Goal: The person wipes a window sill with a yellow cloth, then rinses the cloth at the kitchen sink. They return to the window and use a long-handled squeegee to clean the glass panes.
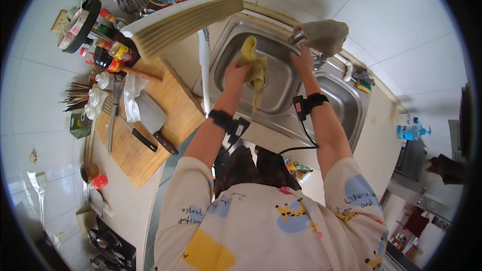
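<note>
Over the larger basin of a stainless steel double sink (278, 101), my left hand (236, 76) grips a yellow cloth (254, 62) that hangs down in folds near the drain. My right hand (304, 60) is raised at the basin's far right, its fingers at the metal faucet spout (298, 37). A grey cloth-like cover (325, 35) lies over the faucet just beyond the fingers. Whether the right fingers touch or grip the spout is hard to tell.
To the left, a wooden cutting board (184, 101) bears a cleaver (150, 114), a slotted turner and a whisk-like brush. Sauce bottles (113, 54) stand behind it. A white post (204, 56) rises beside the sink. A green-yellow sponge (363, 85) and blue pump bottle (410, 131) are at right.
</note>
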Motion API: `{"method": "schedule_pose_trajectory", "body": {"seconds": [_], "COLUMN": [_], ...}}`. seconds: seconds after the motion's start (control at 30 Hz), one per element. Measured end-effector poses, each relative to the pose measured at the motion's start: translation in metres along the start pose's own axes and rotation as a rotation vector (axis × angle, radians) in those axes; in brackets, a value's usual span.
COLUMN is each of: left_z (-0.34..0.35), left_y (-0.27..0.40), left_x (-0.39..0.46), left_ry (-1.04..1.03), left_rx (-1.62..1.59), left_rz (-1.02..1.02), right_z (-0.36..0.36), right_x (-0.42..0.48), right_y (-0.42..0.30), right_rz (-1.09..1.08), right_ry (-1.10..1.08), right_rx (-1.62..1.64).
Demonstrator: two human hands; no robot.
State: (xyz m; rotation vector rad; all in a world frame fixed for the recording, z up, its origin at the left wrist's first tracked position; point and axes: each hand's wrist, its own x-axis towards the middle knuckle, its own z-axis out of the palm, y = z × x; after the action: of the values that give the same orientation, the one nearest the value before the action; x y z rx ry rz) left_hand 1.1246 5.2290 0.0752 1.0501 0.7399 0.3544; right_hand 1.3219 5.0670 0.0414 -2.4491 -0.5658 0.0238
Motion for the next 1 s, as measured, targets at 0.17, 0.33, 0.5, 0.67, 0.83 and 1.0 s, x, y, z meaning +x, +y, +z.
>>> {"method": "schedule_pose_trajectory", "body": {"seconds": [0.17, 0.33, 0.5, 0.67, 0.83, 1.0], "left_z": [0.014, 0.030, 0.039, 0.009, 0.004, 0.005], "left_y": [-0.027, -0.040, -0.043, -0.036, -0.034, -0.034], "left_x": [0.038, 0.058, 0.064, 0.079, 0.081, 0.082], "left_ry": [0.073, 0.045, -0.094, -0.083, 0.062, 0.115], "left_rx": [0.043, 0.173, 0.499, 1.049, 1.209, 1.195], "left_rz": [-0.016, -0.085, -0.015, 0.194, 0.264, 0.206], "right_z": [0.006, 0.015, 0.055, 0.048, 0.051, 0.034], "right_x": [-0.026, -0.049, -0.037, -0.038, -0.044, -0.053], "right_y": [-0.004, -0.030, -0.020, -0.001, 0.022, 0.019], "right_rz": [-0.008, -0.118, -0.001, 0.442, 0.676, 0.697], "right_ry": [-0.017, 0.008, -0.238, -0.480, -0.416, -0.414], "right_rx": [-0.047, 0.290, 0.399, 0.852, 1.109, 1.069]}}
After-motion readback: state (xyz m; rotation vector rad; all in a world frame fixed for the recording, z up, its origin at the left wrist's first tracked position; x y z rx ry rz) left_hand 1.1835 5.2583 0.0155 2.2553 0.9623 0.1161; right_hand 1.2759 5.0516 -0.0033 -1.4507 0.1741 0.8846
